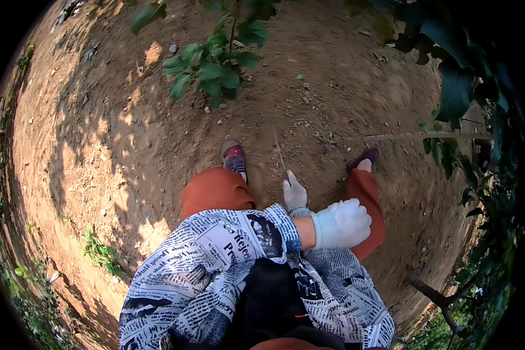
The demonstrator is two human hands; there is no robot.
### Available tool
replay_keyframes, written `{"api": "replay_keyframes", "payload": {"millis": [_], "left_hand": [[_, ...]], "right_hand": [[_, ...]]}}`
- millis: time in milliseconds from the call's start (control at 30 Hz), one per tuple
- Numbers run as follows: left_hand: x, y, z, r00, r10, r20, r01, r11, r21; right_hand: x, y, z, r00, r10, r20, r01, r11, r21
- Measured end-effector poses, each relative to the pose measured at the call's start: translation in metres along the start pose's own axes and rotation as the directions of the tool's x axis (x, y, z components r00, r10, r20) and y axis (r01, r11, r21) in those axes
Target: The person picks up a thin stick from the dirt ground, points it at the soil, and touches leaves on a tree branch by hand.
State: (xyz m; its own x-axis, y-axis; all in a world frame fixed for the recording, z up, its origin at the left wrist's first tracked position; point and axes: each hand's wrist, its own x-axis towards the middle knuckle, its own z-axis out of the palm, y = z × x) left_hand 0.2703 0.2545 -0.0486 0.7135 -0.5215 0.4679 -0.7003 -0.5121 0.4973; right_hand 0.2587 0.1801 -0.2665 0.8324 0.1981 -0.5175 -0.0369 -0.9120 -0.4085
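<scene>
My left hand (349, 223), in a white knit glove with a pale blue cuff, is curled into a fist. It crosses in front of my right forearm, and nothing shows in it; its palm side is hidden. Just beyond it, my right hand (294, 193), also in a whitish glove, grips the near end of a thin stick (279, 148). The stick points away from me over the bare soil, between my two feet. What it is exactly cannot be told. Both arms are in loose sleeves with a newspaper print.
Dry, pebbly soil (297, 105) lies around my shoes. A leafy branch (216, 70) hangs ahead. Dark leaves (455, 87) crowd the right, where a long thin tan strip (402, 137) runs across. A bare branch (437, 298) reaches in at lower right; weeds (99, 253) grow at left.
</scene>
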Motion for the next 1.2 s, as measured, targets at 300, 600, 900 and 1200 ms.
{"api": "replay_keyframes", "payload": {"millis": [300,600,900,1200], "left_hand": [[0.004,-0.004,0.002,0.999,-0.008,-0.040,0.009,1.000,0.005],[-0.001,-0.001,-0.001,0.996,-0.028,-0.080,0.027,0.999,-0.019],[0.002,-0.005,0.001,0.996,-0.022,-0.082,0.020,0.999,-0.029],[0.000,0.001,-0.003,0.999,-0.024,0.030,0.027,0.997,-0.079]], "right_hand": [[0.097,-0.033,-0.009,0.994,0.036,-0.106,-0.030,0.998,0.062],[0.088,-0.026,-0.012,0.951,-0.009,-0.308,0.045,0.993,0.111],[0.087,-0.039,-0.026,0.997,-0.059,0.040,0.062,0.993,-0.096],[0.008,-0.006,0.011,0.999,0.000,0.054,-0.006,0.994,0.112]]}}
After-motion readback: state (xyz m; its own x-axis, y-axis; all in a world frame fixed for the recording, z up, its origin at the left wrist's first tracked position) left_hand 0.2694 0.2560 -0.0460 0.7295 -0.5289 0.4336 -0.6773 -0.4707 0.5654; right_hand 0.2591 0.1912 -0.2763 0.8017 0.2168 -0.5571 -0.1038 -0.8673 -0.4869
